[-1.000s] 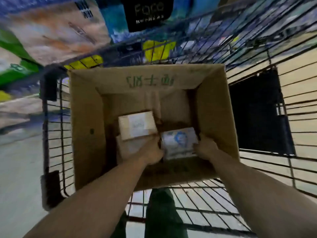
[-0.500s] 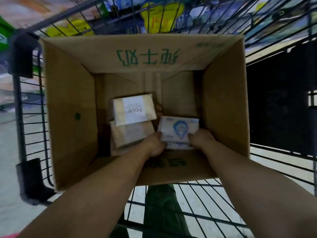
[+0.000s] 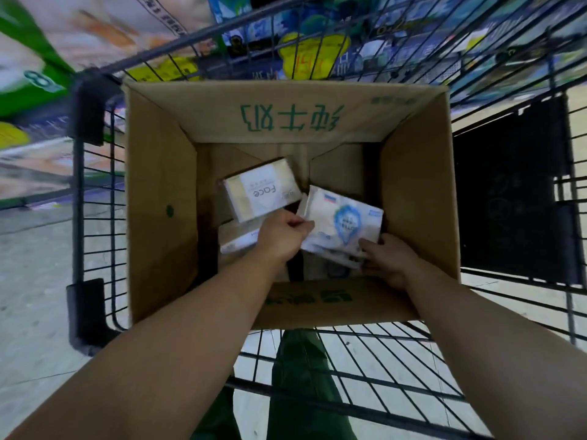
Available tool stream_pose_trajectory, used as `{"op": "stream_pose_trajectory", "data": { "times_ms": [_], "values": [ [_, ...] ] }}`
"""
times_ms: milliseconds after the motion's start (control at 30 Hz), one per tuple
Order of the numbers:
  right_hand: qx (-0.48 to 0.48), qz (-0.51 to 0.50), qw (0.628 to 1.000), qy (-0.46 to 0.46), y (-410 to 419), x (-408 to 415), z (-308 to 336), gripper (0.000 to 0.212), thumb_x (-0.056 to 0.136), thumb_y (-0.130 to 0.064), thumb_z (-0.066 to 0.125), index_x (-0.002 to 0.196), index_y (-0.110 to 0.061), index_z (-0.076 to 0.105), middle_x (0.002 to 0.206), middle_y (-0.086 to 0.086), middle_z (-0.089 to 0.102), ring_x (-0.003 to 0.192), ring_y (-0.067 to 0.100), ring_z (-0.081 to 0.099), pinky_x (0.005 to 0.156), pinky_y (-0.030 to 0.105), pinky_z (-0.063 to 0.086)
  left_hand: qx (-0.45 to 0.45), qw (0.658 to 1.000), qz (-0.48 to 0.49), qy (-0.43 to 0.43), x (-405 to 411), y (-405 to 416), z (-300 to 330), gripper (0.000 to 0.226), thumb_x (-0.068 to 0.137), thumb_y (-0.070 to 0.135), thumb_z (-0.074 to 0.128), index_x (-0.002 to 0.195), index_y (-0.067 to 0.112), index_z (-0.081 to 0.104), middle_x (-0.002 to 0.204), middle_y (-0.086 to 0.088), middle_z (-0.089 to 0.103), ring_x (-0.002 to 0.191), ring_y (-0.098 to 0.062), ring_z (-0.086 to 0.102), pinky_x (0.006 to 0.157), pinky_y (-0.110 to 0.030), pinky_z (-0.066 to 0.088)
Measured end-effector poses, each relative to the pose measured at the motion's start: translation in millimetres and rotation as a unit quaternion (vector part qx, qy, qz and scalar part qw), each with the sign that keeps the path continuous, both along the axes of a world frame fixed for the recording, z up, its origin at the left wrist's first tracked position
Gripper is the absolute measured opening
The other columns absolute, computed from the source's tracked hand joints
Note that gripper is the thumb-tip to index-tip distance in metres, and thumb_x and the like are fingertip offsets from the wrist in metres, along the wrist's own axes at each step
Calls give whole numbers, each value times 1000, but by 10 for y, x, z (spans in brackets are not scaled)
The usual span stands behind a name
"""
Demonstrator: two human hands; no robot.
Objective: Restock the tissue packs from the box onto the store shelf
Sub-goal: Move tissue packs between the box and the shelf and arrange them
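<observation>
Pack (image 3: 341, 222) tilted, long axis left-right; left hand (image 3: 281, 238), right hand (image 3: 386, 260) gripping.

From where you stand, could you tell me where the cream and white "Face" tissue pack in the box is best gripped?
Grip the cream and white "Face" tissue pack across its two long edges, coming from above through the open top of the brown cardboard box. It lies flat and uppermost on another pack, its top face exposed, and the box walls block any sideways approach.
</observation>
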State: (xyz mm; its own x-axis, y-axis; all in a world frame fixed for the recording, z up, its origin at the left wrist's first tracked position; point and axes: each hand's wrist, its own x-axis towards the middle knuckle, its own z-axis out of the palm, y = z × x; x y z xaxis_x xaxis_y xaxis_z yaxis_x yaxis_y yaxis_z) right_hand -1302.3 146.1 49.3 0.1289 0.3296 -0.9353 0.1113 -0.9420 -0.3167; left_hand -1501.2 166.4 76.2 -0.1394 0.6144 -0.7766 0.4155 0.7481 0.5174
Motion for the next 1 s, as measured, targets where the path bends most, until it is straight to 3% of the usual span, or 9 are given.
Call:
{"op": "stream_pose_trajectory", "data": {
  "times_ms": [200, 267, 367, 500, 567, 667, 767, 867, 1000],
  "values": [
    [58, -24, 997, 48, 141, -6, 386, 34, 89, -14, 65, 121, -8, 57, 114, 10, 66, 104, 29, 64, 90, 43, 52, -15, 992, 114, -59, -130, 26, 356, 43, 80, 19, 75, 116, 18, 51, 107, 1, 58, 90, -15, 61, 66, -29, 55],
    [66, -11, 995, 67, 223, -58, 560, 41, 86, -8, 67, 126, -6, 57, 116, 14, 68, 107, 31, 65, 92, 45, 52, -19, 989, 122, -85, -216, 12, 513, 53, 83, 13, 72, 131, 15, 49, 117, -5, 61, 99, -22, 63, 79, -38, 58],
    [78, 38, 991, 102, 337, -246, 888, 42, 85, -2, 66, 126, -5, 57, 114, 12, 69, 107, 28, 65, 92, 41, 51, -5, 990, 96, -106, -413, 3, 804, 40, 87, 7, 65, 126, 13, 58, 120, -9, 64, 105, -28, 64, 92, -47, 53],
    [122, 83, 983, 110, 435, -784, 1460, 28, 91, -22, 62, 119, -20, 56, 114, 3, 68, 103, 23, 63, 84, 42, 51, 51, 986, 108, -116, -827, -17, 1217, 39, 77, 21, 71, 114, 15, 59, 114, -9, 66, 98, -26, 66, 85, -45, 57],
    [176, 118, 971, 112, 451, -1144, 1780, 12, 96, -31, 54, 106, -26, 59, 115, 3, 67, 102, 23, 62, 88, 46, 51, 105, 980, 124, -115, -1098, -59, 1501, 42, 77, 24, 74, 114, 10, 61, 113, -12, 69, 93, -23, 68, 78, -37, 59],
    [239, 147, 954, 107, 384, -1726, 2232, 21, 96, -31, 54, 116, -25, 51, 127, 3, 59, 109, 21, 59, 91, 46, 53, 189, 966, 144, -102, -1644, -189, 2007, 19, 85, 9, 69, 103, 11, 64, 108, -11, 68, 87, -17, 64, 60, -15, 53],
    [271, 162, 939, 134, 243, -2472, 2645, 31, 94, -29, 58, 124, -27, 48, 122, -3, 61, 109, 20, 59, 90, 45, 53, 232, 950, 172, -119, -2415, -440, 2409, 20, 88, 13, 68, 101, 20, 54, 107, -3, 63, 78, -13, 67, 64, -28, 58],
    [304, 199, 917, 163, 57, -3447, 3004, 33, 94, -25, 59, 126, -27, 50, 121, 0, 66, 111, 26, 63, 97, 54, 49, 263, 936, 203, -119, -3413, -820, 2751, 23, 85, 18, 71, 103, 17, 56, 117, -11, 64, 100, -27, 65, 88, -48, 55],
    [317, 259, 883, 229, -328, -4985, 3448, 34, 97, -25, 53, 130, -16, 52, 121, 7, 67, 112, 32, 62, 93, 50, 51, 298, 902, 277, -143, -4899, -1490, 3202, 17, 87, 10, 68, 102, 15, 60, 113, -12, 68, 95, -30, 67, 76, -46, 57]
  ]
}}
